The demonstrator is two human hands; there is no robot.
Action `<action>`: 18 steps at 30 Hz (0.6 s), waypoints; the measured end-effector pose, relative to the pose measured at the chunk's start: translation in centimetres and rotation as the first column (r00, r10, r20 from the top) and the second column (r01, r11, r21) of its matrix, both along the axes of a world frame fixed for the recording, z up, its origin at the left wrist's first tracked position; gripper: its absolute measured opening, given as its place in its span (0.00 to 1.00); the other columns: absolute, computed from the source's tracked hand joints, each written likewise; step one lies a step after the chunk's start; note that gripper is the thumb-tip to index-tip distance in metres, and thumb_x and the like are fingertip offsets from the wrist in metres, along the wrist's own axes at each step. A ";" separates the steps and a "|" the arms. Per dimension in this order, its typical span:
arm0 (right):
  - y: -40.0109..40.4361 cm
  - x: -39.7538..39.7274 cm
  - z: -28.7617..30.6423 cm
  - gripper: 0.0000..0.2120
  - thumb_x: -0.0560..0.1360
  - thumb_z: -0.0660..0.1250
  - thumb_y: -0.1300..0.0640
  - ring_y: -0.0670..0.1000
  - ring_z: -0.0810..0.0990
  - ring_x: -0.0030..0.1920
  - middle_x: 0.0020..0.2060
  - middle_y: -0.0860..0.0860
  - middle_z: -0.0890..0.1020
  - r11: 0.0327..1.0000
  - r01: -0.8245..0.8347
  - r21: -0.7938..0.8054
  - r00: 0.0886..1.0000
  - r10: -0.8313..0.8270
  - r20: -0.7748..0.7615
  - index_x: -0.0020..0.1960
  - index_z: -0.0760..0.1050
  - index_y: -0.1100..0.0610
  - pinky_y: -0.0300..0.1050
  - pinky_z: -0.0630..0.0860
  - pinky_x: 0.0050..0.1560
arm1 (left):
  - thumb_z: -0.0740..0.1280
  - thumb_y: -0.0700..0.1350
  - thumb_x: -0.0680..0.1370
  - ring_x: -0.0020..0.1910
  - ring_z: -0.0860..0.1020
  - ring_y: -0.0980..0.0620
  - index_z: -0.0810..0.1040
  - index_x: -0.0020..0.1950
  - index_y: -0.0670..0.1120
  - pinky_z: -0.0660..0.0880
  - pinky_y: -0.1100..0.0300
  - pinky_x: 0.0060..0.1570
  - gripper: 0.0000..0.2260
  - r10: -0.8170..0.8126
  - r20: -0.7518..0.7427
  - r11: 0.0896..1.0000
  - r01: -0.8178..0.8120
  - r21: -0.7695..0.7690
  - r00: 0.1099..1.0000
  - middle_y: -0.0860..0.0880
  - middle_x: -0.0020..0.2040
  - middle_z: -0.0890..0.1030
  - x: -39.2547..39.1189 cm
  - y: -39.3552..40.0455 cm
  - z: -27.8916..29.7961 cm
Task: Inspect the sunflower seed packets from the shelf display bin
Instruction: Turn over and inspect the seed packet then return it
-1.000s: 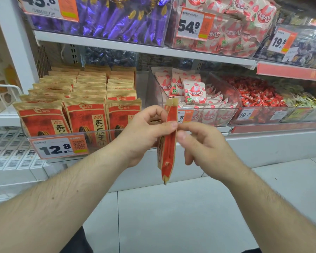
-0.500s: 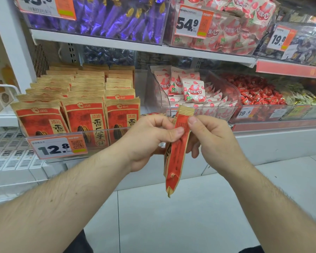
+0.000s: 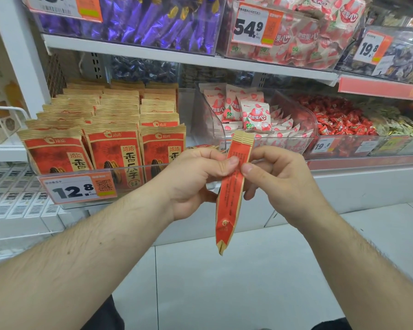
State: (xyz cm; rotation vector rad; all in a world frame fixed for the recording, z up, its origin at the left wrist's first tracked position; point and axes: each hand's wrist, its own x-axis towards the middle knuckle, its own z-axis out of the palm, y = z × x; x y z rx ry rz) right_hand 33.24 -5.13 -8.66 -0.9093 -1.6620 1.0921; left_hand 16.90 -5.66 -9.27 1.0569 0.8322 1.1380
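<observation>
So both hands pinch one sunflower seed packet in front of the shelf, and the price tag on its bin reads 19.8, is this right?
Not quite. The head view shows the price tag on the sunflower seed bin reads 12.8, not 19.8. The rest holds: the left hand and the right hand both pinch one packet in front of the shelf.
</observation>
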 end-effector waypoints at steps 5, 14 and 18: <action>0.0 0.1 0.0 0.10 0.68 0.69 0.60 0.49 0.79 0.28 0.30 0.57 0.82 1.000 -0.010 -0.018 1.000 0.010 0.022 0.48 0.79 0.59 0.39 0.77 0.35 | 0.71 0.44 0.63 0.33 0.82 0.45 0.73 0.37 0.43 0.75 0.54 0.39 0.09 0.022 0.018 1.000 -0.022 0.000 1.000 0.45 0.31 0.81 0.1 -0.2 0.2; 0.0 0.4 0.0 0.22 0.67 0.72 0.62 0.52 0.83 0.35 0.36 0.51 0.82 0.995 -0.092 -0.032 0.986 0.096 0.134 0.59 0.78 0.50 0.50 0.83 0.45 | 0.71 0.43 0.64 0.31 0.81 0.51 0.73 0.37 0.43 0.77 0.53 0.32 0.08 0.044 0.070 0.999 -0.045 0.007 0.997 0.46 0.30 0.81 -0.4 0.2 0.4; -0.1 0.4 0.0 0.21 0.70 0.71 0.67 0.51 0.83 0.34 0.41 0.63 0.82 0.995 -0.099 -0.027 0.988 0.102 0.117 0.61 0.78 0.55 0.42 0.80 0.42 | 0.71 0.43 0.64 0.36 0.82 0.47 0.73 0.36 0.43 0.80 0.39 0.43 0.08 0.045 0.070 0.999 -0.046 0.006 0.997 0.44 0.31 0.81 -0.5 0.3 0.2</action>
